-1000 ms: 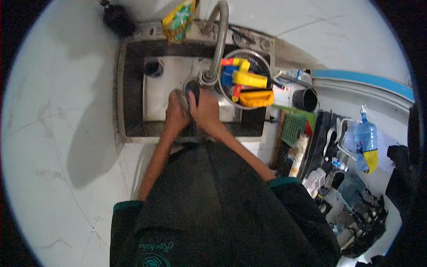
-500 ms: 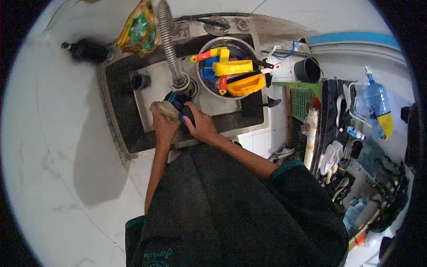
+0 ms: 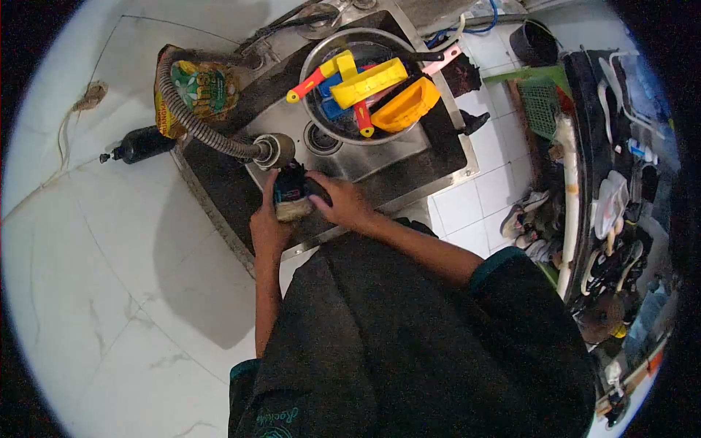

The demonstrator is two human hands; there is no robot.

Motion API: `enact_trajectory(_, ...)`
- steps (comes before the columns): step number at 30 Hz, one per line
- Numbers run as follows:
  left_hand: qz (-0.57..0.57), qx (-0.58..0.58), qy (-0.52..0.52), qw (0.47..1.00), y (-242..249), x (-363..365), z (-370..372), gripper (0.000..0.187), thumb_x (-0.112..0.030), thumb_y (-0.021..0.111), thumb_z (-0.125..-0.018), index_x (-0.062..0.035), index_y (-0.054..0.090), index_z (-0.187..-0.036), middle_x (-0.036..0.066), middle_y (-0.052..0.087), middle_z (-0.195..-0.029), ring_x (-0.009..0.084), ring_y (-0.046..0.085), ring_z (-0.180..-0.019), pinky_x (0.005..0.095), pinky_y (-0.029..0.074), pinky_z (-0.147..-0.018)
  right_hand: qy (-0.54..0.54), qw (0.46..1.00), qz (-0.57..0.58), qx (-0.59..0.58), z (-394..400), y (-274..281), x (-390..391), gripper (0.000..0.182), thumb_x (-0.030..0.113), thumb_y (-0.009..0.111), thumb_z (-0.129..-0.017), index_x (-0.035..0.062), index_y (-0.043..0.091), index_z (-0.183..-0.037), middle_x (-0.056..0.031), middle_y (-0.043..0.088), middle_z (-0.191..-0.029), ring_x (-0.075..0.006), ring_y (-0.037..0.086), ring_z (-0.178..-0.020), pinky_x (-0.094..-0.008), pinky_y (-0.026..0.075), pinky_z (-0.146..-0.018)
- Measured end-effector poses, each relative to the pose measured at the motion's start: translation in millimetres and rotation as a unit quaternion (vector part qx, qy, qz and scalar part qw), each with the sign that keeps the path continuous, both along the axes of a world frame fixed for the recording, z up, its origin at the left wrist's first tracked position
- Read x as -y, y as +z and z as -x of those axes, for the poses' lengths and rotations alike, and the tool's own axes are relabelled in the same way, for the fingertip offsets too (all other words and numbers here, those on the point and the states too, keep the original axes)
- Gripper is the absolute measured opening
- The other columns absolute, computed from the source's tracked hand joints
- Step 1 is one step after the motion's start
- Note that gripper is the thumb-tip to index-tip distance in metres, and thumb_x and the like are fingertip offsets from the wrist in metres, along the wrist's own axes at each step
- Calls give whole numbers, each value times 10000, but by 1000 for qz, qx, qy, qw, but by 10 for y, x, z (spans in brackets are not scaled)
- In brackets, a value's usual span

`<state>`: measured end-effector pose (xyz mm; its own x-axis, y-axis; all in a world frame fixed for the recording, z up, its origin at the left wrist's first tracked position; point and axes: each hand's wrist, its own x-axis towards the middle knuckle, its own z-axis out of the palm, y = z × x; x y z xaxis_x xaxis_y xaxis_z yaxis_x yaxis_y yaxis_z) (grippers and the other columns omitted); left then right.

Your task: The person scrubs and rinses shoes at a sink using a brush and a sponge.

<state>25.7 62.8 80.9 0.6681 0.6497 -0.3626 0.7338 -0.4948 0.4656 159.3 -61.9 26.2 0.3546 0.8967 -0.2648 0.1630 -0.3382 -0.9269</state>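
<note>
Over the near left part of the steel sink (image 3: 380,171), my left hand (image 3: 269,223) is closed around a dark item with blue markings and a tan end (image 3: 293,212), whose exact kind I cannot tell. My right hand (image 3: 343,203) presses a black rounded piece (image 3: 318,191) against its right side, fingers curled. Just above both hands is the round end of a flexible metal tap hose (image 3: 274,151). Beyond them, at the back right of the sink, a metal basin (image 3: 305,84) holds yellow, blue and red-handled brushes (image 3: 369,84).
A yellow-green pouch (image 3: 201,91) and a black bottle (image 3: 142,146) stand left of the sink. The drain (image 3: 323,139) lies beside the tap end. To the right are a green crate (image 3: 538,108), a dark bucket (image 3: 533,44), and shoes (image 3: 522,219) on the tiled floor.
The view has turned and shifted. My hands and the held item sit lower against the tap end, and the item's tan end now points down toward me rather than to the left.
</note>
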Motion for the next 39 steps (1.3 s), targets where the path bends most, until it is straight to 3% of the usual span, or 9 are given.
enact_trajectory(7,-12,5,75,997,-142,72,44,1038,-160,861,-605,-217,258,-1448,226,686,-956,387,681,-887,446,569,-727,-28,994,102,-23,-40,-132,-43,539,248,637,-878,68,482,-1362,-252,653,-1061,-394,658,-937,-433,518,-835)
enact_trajectory(10,-14,31,105,994,-104,104,10,1012,-182,859,-620,-193,267,-1441,213,688,-973,386,683,-888,449,566,-737,-49,997,-51,13,45,-145,-40,524,299,636,-865,88,522,-1330,-278,649,-960,-432,626,-922,-494,487,-850)
enact_trajectory(19,-20,39,168,985,-120,216,144,956,-242,846,-673,-123,278,-1433,246,664,-1037,387,670,-960,432,551,-807,-40,994,99,-20,21,-321,-131,537,296,651,-863,77,520,-1336,-260,648,-1067,-416,630,-987,-451,491,-868)
enact_trajectory(22,-23,49,182,982,-194,175,188,951,-264,843,-683,-109,277,-1432,249,655,-1065,394,663,-973,427,549,-816,-28,998,-49,-11,61,75,-172,548,307,652,-862,72,518,-1338,-248,655,-1059,-407,637,-972,-445,494,-860)
enact_trajectory(26,-17,3,227,974,-119,213,89,938,-304,827,-709,-90,266,-1428,294,626,-1102,427,639,-1015,465,527,-857,-71,995,74,13,8,-254,-260,549,304,653,-861,65,521,-1338,-255,656,-1042,-389,649,-963,-425,499,-861)
enact_trajectory(30,3,14,199,980,-106,178,110,934,-342,778,-771,-111,206,-1473,329,604,-1126,433,631,-1030,457,514,-875,-99,993,-39,-53,126,-220,-339,524,283,649,-869,39,528,-1316,-253,639,-1105,-386,639,-998,-433,498,-862)
enact_trajectory(31,22,27,203,978,-114,145,56,907,-334,771,-780,-118,225,-1471,309,596,-1158,416,621,-1055,449,504,-893,-107,993,33,-22,81,-248,-371,524,271,645,-872,36,515,-1323,-248,625,-1146,-389,630,-1017,-434,496,-869)
enact_trajectory(38,129,98,198,967,-200,111,181,742,-176,784,-758,-108,385,-1379,187,610,-1182,310,630,-1056,415,532,-864,-160,983,-77,41,259,-427,-457,546,298,629,-871,46,491,-1336,-259,646,-1020,-412,634,-911,-476,488,-833)
enact_trajectory(39,122,106,190,968,-176,112,141,752,-158,801,-735,-110,395,-1366,181,610,-1179,308,633,-1050,416,547,-842,-160,987,18,28,193,-439,-485,531,283,621,-879,48,490,-1336,-254,634,-1073,-394,628,-961,-463,487,-851)
